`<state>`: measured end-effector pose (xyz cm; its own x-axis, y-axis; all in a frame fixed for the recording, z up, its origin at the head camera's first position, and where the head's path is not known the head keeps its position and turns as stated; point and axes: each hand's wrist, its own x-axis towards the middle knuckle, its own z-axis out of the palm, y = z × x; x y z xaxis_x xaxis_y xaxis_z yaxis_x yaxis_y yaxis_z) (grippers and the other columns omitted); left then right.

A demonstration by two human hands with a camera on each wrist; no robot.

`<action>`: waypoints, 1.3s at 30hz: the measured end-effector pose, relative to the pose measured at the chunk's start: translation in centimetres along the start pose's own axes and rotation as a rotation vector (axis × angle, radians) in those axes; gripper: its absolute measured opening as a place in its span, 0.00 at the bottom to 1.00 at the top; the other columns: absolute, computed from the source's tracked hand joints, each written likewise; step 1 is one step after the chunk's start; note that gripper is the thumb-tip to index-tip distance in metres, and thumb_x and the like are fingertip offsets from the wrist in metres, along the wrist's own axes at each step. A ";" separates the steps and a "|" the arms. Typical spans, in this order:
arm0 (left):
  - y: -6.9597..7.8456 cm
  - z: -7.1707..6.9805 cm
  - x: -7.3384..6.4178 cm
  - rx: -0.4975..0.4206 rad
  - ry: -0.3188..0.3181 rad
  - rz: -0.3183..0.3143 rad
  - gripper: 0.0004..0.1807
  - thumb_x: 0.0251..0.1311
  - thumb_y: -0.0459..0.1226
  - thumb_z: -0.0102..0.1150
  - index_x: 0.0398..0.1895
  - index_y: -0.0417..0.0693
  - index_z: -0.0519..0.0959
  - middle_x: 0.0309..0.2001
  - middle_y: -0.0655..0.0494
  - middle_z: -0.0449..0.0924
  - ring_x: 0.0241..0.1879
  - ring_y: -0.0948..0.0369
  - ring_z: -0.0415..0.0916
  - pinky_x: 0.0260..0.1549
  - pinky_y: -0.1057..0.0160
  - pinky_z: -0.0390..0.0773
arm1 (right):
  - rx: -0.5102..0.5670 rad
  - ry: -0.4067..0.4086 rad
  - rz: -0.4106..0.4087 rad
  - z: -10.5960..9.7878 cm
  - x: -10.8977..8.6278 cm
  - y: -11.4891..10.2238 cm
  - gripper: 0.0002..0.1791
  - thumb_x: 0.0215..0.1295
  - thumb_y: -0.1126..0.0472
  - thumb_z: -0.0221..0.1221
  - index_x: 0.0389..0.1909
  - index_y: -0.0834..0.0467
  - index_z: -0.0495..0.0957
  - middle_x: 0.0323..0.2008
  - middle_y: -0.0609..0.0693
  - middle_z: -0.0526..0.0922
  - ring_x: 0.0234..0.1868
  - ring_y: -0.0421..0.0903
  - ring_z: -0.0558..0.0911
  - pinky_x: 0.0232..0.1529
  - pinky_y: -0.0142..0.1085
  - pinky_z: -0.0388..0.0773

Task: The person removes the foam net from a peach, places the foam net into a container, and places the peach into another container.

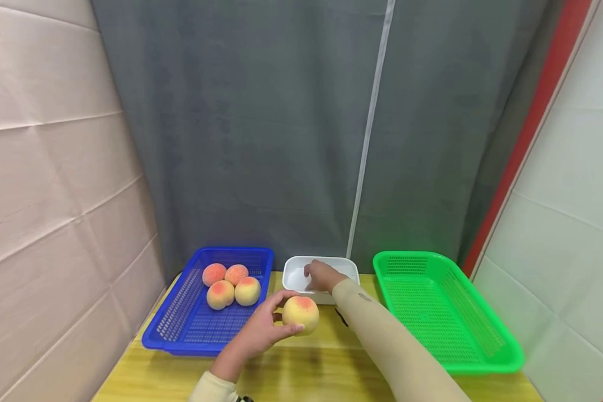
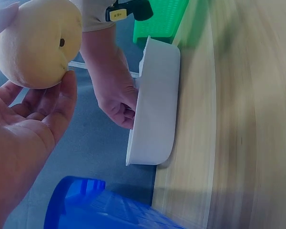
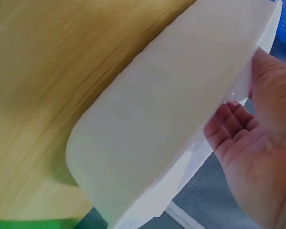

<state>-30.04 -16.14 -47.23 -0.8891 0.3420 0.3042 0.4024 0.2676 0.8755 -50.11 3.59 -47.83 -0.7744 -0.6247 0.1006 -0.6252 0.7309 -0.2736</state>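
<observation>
My left hand (image 1: 266,329) holds a yellow peach with a red blush (image 1: 301,314) between thumb and fingers, raised in front of the white tub (image 1: 293,274). The left wrist view shows the peach's (image 2: 38,43) dark stem pit. My right hand (image 1: 323,276) reaches down into the tub, fingers bent. In the right wrist view, something clear and shiny (image 3: 240,89) shows between the right thumb and fingers (image 3: 229,126); the tub wall hides the fingertips, so whether they grip it cannot be told. Several peaches (image 1: 220,294) sit together in the blue basket (image 1: 181,329) at left.
A green plastic basket (image 1: 427,312) stands on the right of the wooden table (image 1: 306,374). Behind the table hangs a grey curtain (image 1: 256,139). Pale panels (image 1: 40,223) flank both sides.
</observation>
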 end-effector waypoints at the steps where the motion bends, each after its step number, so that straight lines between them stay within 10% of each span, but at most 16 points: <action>1: 0.0 0.0 0.0 0.004 0.003 -0.006 0.34 0.67 0.41 0.80 0.73 0.51 0.76 0.66 0.49 0.79 0.58 0.54 0.82 0.58 0.57 0.84 | -0.013 -0.004 0.008 0.1 0.1 0.0 0.20 0.64 0.63 0.80 0.52 0.65 0.87 0.44 0.57 0.87 0.42 0.50 0.81 0.59 0.47 0.83; 17: -0.4 -0.1 -0.1 0.020 0.024 0.000 0.35 0.66 0.42 0.80 0.73 0.52 0.76 0.65 0.51 0.80 0.60 0.55 0.81 0.60 0.56 0.83 | -0.088 0.003 -0.028 0.5 0.4 0.0 0.16 0.63 0.64 0.80 0.48 0.63 0.87 0.39 0.54 0.86 0.39 0.49 0.81 0.55 0.46 0.84; 25: -0.3 0.1 0.1 0.027 0.022 0.020 0.34 0.66 0.41 0.80 0.73 0.50 0.76 0.64 0.49 0.80 0.59 0.55 0.81 0.58 0.57 0.84 | -0.007 0.146 -0.098 -0.8 -0.1 0.7 0.13 0.66 0.63 0.79 0.46 0.62 0.88 0.42 0.53 0.90 0.44 0.50 0.87 0.55 0.47 0.86; 39: 0.1 0.3 0.2 0.017 0.003 -0.002 0.34 0.66 0.42 0.80 0.73 0.53 0.76 0.65 0.50 0.80 0.58 0.52 0.82 0.57 0.52 0.84 | 0.208 0.255 -0.059 -4.1 -7.4 -0.2 0.06 0.74 0.60 0.72 0.44 0.59 0.87 0.40 0.47 0.87 0.42 0.46 0.83 0.50 0.44 0.86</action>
<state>-30.08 -15.75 -47.22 -0.8903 0.3392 0.3038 0.4046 0.2833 0.8695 -44.68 9.17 -44.60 -0.7533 -0.5561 0.3510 -0.6567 0.6076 -0.4468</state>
